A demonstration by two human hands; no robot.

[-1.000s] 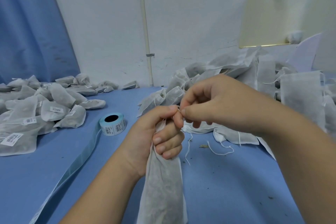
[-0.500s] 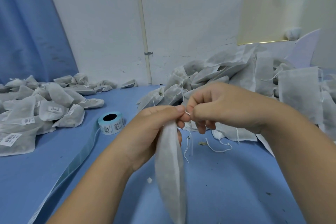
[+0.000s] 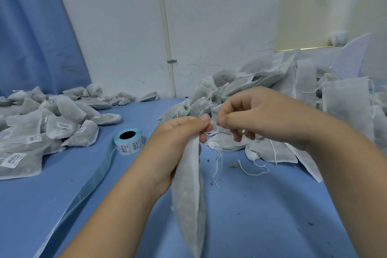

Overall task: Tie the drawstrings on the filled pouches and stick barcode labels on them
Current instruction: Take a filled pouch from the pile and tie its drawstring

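Observation:
A filled white mesh pouch [image 3: 189, 190] hangs down over the blue table, edge-on to the camera. My left hand [image 3: 178, 138] grips its gathered neck between thumb and fingers. Just to the right, my right hand [image 3: 255, 115] pinches the white drawstring [image 3: 213, 129], which forms a small loop between the two hands. Loose string ends dangle below the hands. A roll of barcode labels [image 3: 129, 141] with a blue core stands on the table left of my left hand.
Labelled, tied pouches [image 3: 41, 130] lie heaped at the left. A bigger heap of unlabelled pouches [image 3: 272, 90] fills the back right against the white wall. A strip of blue label backing [image 3: 83, 186] trails from the roll toward the near left edge. Leaf crumbs dot the blue table [image 3: 261, 216].
The pouch has turned edge-on and my left hand now holds only its neck. My right hand drew away a little to the right, opening a small loop of drawstring between the hands.

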